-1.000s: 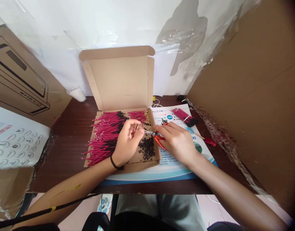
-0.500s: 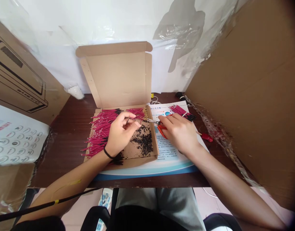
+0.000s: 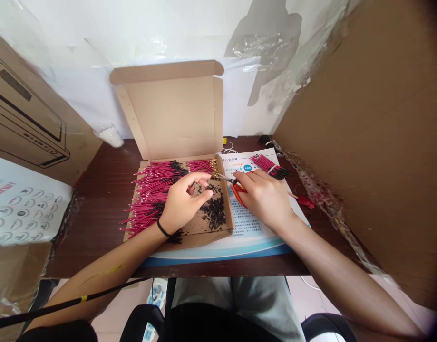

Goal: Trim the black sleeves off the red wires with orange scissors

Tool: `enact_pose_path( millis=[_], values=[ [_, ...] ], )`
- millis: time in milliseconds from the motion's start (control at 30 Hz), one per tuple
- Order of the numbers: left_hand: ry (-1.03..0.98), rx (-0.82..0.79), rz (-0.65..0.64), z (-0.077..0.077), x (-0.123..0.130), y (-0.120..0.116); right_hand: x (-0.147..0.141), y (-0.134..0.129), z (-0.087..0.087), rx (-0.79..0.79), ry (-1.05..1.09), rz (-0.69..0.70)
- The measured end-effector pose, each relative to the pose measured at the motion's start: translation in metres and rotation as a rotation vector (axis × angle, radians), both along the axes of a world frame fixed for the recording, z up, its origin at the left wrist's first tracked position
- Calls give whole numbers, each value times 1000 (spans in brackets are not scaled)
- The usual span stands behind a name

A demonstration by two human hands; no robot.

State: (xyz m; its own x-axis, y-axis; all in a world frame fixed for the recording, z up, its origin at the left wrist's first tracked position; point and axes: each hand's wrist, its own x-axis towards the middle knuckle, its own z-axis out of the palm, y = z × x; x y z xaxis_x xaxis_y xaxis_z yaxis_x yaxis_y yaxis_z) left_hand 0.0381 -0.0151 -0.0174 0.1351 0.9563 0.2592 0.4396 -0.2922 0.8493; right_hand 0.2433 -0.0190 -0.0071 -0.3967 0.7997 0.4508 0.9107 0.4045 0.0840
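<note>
While gripping orange scissors [image 3: 238, 194] just right of centre in right hand [image 3: 266, 197], and holding left hand [image 3: 182, 199] half-curled just left of centre, contents untellable, could nick fingertips [image 3: 208, 193] or red wires [image 3: 199, 166] at mid-frame by aiming blades [image 3: 225, 178] leftward so close.

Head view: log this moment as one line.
left hand: over box, thumb and forefinger apart, grip unclear | right hand: holding scissors | loose wires, black scraps: in box | bundle: mostly on sheet
</note>
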Motion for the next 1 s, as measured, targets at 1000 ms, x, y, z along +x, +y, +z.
enact_pose_path(
  millis=[1000],
  values=[
    [-293,-106,-139,-16,8,-6,-10,-5,-7,-136,249,0]
  ],
)
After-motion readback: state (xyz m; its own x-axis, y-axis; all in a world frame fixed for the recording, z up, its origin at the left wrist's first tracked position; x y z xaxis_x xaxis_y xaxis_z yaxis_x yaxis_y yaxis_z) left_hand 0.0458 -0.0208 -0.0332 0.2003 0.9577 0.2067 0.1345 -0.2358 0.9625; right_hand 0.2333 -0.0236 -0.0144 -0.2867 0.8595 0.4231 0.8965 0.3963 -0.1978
